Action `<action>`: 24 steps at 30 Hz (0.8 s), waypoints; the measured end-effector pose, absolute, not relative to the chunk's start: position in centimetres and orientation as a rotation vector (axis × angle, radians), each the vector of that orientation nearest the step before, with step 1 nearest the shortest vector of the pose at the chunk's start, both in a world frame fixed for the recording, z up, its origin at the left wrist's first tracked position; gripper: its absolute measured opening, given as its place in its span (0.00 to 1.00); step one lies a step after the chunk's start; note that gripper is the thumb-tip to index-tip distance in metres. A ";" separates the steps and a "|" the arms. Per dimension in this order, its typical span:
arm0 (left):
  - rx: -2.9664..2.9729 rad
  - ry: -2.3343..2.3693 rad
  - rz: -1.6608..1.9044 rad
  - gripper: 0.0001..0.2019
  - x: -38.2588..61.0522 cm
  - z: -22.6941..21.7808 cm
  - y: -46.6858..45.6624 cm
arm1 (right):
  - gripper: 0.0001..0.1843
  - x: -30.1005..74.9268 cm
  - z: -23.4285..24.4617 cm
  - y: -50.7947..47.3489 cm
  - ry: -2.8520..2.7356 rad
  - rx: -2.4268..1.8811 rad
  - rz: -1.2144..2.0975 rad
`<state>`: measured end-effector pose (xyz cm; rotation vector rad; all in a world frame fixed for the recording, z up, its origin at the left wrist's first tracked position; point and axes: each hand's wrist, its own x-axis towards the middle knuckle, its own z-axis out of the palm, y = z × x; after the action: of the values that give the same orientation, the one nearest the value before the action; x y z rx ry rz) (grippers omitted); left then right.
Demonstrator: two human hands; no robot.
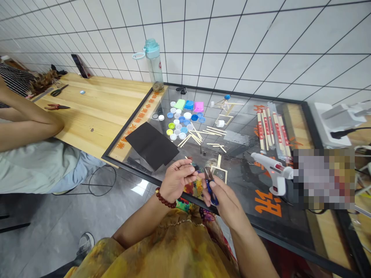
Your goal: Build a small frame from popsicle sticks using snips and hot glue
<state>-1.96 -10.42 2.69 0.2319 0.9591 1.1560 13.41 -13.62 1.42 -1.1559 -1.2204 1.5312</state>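
Observation:
My left hand, with a beaded bracelet at the wrist, is closed in a pinch over the table's front edge. A thin wooden stick seems to be between its fingers, mostly hidden by them. My right hand is wrapped round blue-handled pliers, their metal jaws pointing up and away from me. Both hands are close together, fingertips nearly meeting. Just beyond the pliers lies a small frame of glued sticks. Cut wooden sticks lie scattered farther back, near a stick structure with white and blue caps.
A white glue gun and wrapped stick packs are at right, near a power strip. Black sheets, bottle caps and clay packets lie left of centre. A water bottle stands behind; another person's arm is at far left.

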 end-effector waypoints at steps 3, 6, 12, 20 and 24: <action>0.121 0.947 1.138 0.17 -2.1 2.7 -10.2 | 0.17 13.2 2.2 -14.0 -1.194 -1.177 1.700; 0.082 0.933 1.128 0.16 -2.0 2.5 -10.2 | 0.17 13.0 2.2 -13.9 -1.244 -1.243 1.645; 0.072 0.934 1.140 0.16 -1.8 2.6 -10.2 | 0.17 13.0 1.6 -13.6 -1.264 -1.221 1.630; 0.201 0.960 1.183 0.18 -1.7 2.5 -10.4 | 0.17 13.0 1.5 -13.2 -1.204 -1.213 1.685; 0.348 0.963 1.214 0.21 -1.8 2.4 -10.5 | 0.17 12.8 1.1 -13.0 -1.166 -1.180 1.675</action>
<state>-1.83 -10.49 2.41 0.3476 0.9626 1.2135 12.80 -13.02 1.09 -1.1801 -1.1657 1.6748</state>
